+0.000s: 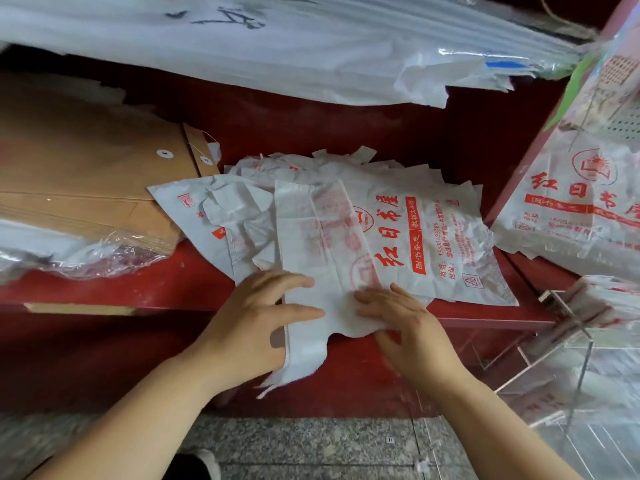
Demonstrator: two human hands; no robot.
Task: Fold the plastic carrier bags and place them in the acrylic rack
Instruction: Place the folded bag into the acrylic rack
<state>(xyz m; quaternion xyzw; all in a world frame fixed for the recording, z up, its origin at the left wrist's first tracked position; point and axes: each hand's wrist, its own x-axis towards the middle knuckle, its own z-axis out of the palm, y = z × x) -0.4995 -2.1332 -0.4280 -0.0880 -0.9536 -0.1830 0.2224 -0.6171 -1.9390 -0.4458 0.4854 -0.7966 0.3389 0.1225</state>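
A white carrier bag [318, 237] with red print lies folded lengthwise on top of a loose pile of like bags [433, 237] on the red shelf. Its handle end hangs over the shelf's front edge. My left hand [256, 323] grips the bag's left edge near the handles, thumb under, fingers spread on top. My right hand [405, 323] presses flat on the bag's lower right part. The clear acrylic rack [568, 341] stands at the right, with folded bags [609, 303] in its upper slot.
Brown envelopes [86, 174] are stacked at the left, partly in clear wrap [86, 251]. Large white sheets [277, 46] hang over the shelf from above. A packet of printed bags [581, 188] leans at the right. Grey stone floor [311, 445] lies below.
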